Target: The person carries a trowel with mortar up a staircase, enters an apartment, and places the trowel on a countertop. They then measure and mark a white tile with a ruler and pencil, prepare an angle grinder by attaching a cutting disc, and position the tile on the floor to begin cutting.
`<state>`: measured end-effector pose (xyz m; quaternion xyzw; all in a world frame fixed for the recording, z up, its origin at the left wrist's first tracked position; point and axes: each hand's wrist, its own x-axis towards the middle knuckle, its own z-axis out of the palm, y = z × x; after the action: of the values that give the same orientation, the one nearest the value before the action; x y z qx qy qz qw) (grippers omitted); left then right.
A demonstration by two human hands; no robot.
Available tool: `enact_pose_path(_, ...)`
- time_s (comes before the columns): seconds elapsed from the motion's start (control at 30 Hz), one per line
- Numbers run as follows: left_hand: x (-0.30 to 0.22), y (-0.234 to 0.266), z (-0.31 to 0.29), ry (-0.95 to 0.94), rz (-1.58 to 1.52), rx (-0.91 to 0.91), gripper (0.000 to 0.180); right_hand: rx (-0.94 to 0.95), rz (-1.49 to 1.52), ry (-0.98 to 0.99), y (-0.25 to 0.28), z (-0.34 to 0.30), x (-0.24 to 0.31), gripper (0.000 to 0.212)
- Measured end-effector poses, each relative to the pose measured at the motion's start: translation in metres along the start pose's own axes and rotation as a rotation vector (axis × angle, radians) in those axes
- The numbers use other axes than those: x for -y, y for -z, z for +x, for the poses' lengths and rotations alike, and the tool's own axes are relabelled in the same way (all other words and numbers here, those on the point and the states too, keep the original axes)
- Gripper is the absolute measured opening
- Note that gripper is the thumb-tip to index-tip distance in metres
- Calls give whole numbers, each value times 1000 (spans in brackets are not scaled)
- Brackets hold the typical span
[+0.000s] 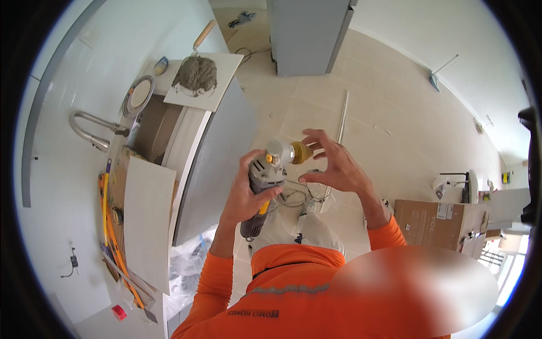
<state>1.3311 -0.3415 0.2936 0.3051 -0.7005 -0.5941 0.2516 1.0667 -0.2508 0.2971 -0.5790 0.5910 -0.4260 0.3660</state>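
Left hand [244,195] wrapped round grey angle grinder [264,183] at chest height; right hand [333,164] spread wide, fingertips by its gold hole-saw bit [299,152]. Brown cardboard box [437,223], white label on top, far right.

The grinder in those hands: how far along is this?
Done: mortar heaped on a tile. In hand: left hand grips the grinder, right hand at its gold bit. Left: the tile by the sink lies loose.
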Motion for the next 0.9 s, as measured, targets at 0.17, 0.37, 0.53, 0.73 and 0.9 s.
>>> enact_pose_path(0.17,-24,-23,-27,-67,83,167,87,562,212,-204,30,-4,28,46)
enact_pose_path(0.37,-22,-37,-40,-63,-11,212,87,815,551,-276,37,-19,3,33)
enact_pose_path(0.53,-11,-41,-34,-75,-18,268,82,894,919,-402,24,-29,-30,30)
enact_pose_path(0.73,13,-47,-40,0,-126,276,77,898,1171,-539,3,-50,-62,39)
enact_pose_path(0.9,25,-46,-43,49,-68,213,71,796,816,-564,-1,-46,-55,35)
